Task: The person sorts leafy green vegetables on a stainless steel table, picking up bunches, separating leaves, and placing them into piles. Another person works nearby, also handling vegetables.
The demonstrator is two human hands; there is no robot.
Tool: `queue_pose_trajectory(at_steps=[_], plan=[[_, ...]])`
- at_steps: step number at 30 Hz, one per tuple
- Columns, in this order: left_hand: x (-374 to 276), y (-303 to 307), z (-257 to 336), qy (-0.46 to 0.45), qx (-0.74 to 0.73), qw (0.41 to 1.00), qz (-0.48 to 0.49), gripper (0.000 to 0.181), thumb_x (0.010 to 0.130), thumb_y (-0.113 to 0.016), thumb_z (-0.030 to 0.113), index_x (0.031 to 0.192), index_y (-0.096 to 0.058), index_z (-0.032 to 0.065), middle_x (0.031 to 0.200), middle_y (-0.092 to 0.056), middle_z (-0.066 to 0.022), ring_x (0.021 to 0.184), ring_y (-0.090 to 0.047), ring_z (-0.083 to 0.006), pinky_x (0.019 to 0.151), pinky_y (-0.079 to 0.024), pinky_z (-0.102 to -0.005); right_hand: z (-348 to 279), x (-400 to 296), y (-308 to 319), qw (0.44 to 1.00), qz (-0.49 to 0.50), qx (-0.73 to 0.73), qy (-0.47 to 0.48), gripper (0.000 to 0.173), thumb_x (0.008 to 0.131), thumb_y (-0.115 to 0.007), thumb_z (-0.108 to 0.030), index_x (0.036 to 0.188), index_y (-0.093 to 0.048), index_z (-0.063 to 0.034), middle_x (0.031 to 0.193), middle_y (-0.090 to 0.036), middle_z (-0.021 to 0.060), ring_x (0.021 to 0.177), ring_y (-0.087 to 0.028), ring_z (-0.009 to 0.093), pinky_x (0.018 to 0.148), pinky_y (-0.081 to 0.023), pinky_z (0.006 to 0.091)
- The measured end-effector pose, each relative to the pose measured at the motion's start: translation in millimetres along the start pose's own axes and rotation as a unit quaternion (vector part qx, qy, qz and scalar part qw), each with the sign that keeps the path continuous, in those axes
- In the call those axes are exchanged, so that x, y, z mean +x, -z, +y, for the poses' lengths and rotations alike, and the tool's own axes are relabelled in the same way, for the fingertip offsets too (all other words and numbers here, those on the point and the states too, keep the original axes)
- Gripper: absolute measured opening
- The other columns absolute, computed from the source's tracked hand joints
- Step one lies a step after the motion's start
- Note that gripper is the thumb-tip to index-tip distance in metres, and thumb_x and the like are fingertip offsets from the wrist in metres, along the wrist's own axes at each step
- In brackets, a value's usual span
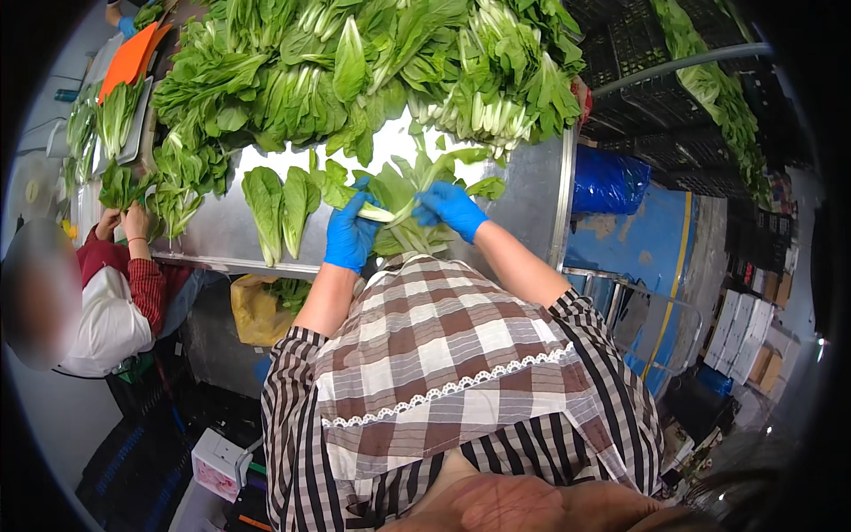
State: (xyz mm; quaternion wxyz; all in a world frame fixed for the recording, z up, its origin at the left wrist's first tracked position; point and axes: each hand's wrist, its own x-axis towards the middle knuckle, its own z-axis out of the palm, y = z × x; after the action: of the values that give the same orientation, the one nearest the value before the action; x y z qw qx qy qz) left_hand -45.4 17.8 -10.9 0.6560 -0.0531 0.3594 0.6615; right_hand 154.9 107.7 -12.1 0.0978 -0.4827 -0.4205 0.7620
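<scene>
My left hand, in a blue glove, is closed around a small head of leafy greens with its pale stem end pointing right. My right hand, also gloved in blue, has its fingers bent at a green stalk beside that stem end; whether it grips the stalk is unclear. Loose leaves lie beneath and between both hands at the table's near edge. Left of my hands, two separate leafy heads rest side by side on the metal table. A large heap of greens covers the far side.
At the left, a co-worker's bare hands handle greens at the same table. An orange sheet stands beyond them. A yellow bag hangs below the table edge. On the right are a blue wrapped bundle, a metal cart frame and stacked black crates.
</scene>
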Motion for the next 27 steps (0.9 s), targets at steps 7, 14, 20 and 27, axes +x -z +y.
queue_pose_trajectory(at_steps=[7,14,20,27], plan=[[3.2,0.9,-5.7,0.006,-0.007,1.000,0.018,0.034,0.092,-0.059,0.014,0.125,-0.055,0.0080,0.094,-0.063,-0.0055,0.082,-0.060,-0.0158,0.074,-0.051,-0.0293,-26.3,46.3,65.1,0.896,0.276,0.326,0.121,0.028,0.090,-0.063,-0.027,0.110,-0.056,-0.0076,0.086,-0.061,0.0068,0.082,-0.064,0.022,0.068,-0.052,0.0365],[4.5,4.6,-4.7,0.036,0.011,0.999,0.014,0.028,0.091,-0.063,0.020,0.116,-0.061,0.0084,0.090,-0.066,-0.0032,0.075,-0.059,-0.0144,0.067,-0.049,-0.0273,-37.1,64.4,70.2,0.855,0.154,0.473,0.147,0.027,0.089,-0.064,-0.040,0.097,-0.060,-0.0144,0.085,-0.060,0.0041,0.071,-0.059,0.020,0.065,-0.049,0.0323],[7.0,9.4,-6.2,0.073,0.012,0.997,0.015,0.019,0.090,-0.064,0.022,0.106,-0.063,0.0100,0.088,-0.065,-0.0035,0.077,-0.060,-0.0163,0.066,-0.049,-0.0290,-64.1,74.0,65.7,0.872,0.210,0.420,0.140,0.024,0.086,-0.070,-0.031,0.100,-0.061,-0.0137,0.085,-0.063,0.0039,0.069,-0.058,0.018,0.058,-0.046,0.0327],[11.0,-5.9,6.7,0.013,0.011,0.999,0.039,0.025,0.087,-0.067,0.014,0.110,-0.059,0.0095,0.093,-0.065,-0.0051,0.081,-0.062,-0.0161,0.070,-0.051,-0.0300,-35.5,56.2,57.7,0.955,0.216,0.181,0.095,0.021,0.080,-0.073,-0.018,0.092,-0.063,-0.0030,0.077,-0.064,0.0062,0.059,-0.056,0.016,0.052,-0.046,0.0295]])
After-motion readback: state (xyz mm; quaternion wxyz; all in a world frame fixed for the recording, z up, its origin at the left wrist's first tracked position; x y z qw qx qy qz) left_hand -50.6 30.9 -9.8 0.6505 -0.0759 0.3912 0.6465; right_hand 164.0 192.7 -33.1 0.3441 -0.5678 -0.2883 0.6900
